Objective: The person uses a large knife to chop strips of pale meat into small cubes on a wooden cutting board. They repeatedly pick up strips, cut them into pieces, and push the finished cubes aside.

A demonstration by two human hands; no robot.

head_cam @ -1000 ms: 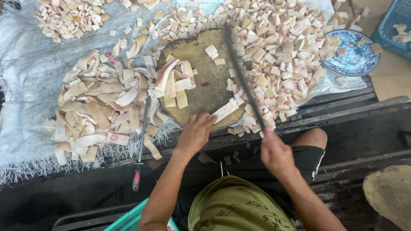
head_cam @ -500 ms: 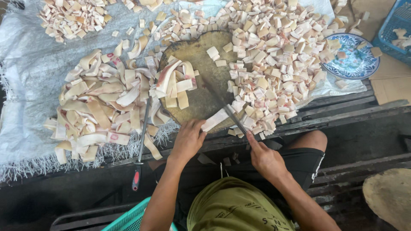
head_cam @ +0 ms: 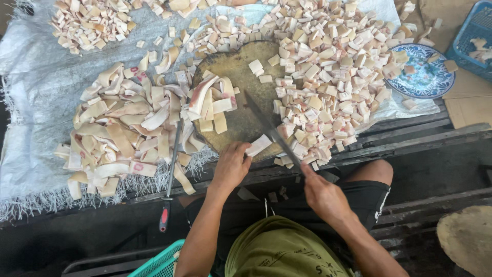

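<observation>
On round board [head_cam: 241,120]: one strip [head_cam: 259,145] under left hand [head_cam: 231,165]; right hand [head_cam: 323,194] grips one knife [head_cam: 271,132].

Even soft daylight, sharp focus, dark shadow below the bench

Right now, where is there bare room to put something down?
Bare sheet at far left, and the chopping board's middle between the strips and the knife. Right of the board, cut pieces crowd everything up to the blue plate.

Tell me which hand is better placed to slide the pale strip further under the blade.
Left. The left hand already pins the pale strip on the round chopping board, while the right hand grips the knife.
</observation>
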